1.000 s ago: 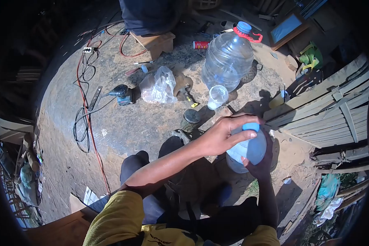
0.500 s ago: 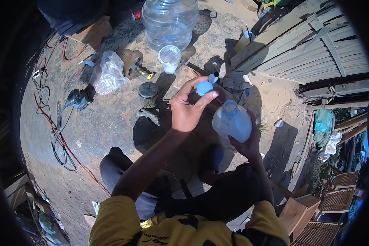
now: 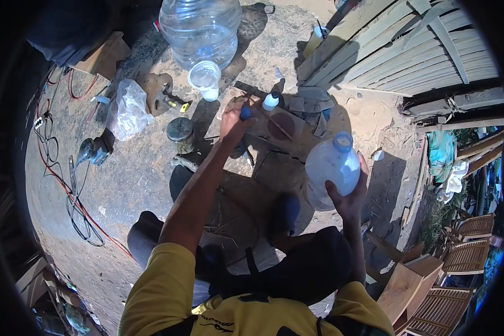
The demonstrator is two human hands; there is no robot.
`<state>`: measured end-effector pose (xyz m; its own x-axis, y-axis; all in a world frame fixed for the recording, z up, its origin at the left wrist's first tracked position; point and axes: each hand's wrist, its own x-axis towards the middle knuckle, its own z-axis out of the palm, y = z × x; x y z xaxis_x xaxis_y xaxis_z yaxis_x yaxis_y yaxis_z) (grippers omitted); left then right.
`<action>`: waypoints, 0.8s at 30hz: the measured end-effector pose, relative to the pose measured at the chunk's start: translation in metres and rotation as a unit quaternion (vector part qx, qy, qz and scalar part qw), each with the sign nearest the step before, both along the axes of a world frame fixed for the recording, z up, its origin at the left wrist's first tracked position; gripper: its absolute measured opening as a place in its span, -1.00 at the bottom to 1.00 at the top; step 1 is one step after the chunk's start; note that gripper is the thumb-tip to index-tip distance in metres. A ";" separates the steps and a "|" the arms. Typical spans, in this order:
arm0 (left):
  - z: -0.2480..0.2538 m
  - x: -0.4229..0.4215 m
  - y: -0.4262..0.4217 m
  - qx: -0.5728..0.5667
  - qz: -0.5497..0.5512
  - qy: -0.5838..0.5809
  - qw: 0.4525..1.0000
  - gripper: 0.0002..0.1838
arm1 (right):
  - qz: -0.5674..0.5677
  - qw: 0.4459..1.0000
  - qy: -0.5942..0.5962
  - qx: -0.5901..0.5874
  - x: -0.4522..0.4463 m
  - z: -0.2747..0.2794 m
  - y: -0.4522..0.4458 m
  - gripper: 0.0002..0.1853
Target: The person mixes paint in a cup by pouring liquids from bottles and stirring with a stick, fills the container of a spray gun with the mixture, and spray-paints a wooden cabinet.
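White bottle (image 3: 326, 171), without cap, mouth (image 3: 343, 141) turned upward, toward the right edge of the ground (image 3: 383, 126); held around its side by the right hand (image 3: 350, 200), impossible to tell if also touching the ground. Blue cap (image 3: 245, 112) pinched in the left hand (image 3: 234, 121), well apart from the bottle. For good work, keep the mouth upright, grip firmly without squeezing, protect the cap's inside from dust. Farther out: small dark-capped bottle (image 3: 271, 101), dark container (image 3: 180, 134); toward the far edge, clear cup (image 3: 204, 78) just beside large clear bottle (image 3: 201, 33).
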<state>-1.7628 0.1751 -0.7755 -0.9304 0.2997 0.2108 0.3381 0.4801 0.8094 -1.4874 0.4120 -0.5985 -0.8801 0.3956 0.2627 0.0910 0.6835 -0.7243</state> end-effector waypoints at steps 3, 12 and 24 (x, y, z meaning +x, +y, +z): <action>0.036 0.014 -0.020 0.019 0.085 0.030 0.996 -0.12 | 0.002 1.000 0.006 0.031 0.000 0.000 0.008 0.14; 0.075 -0.072 -0.088 -0.051 0.180 0.078 0.979 0.43 | 0.024 0.999 -0.011 0.045 -0.021 0.016 0.015 0.12; 0.122 -0.059 -0.090 0.061 0.059 0.106 0.991 0.02 | 0.091 0.991 -0.024 0.092 -0.044 0.050 0.001 0.07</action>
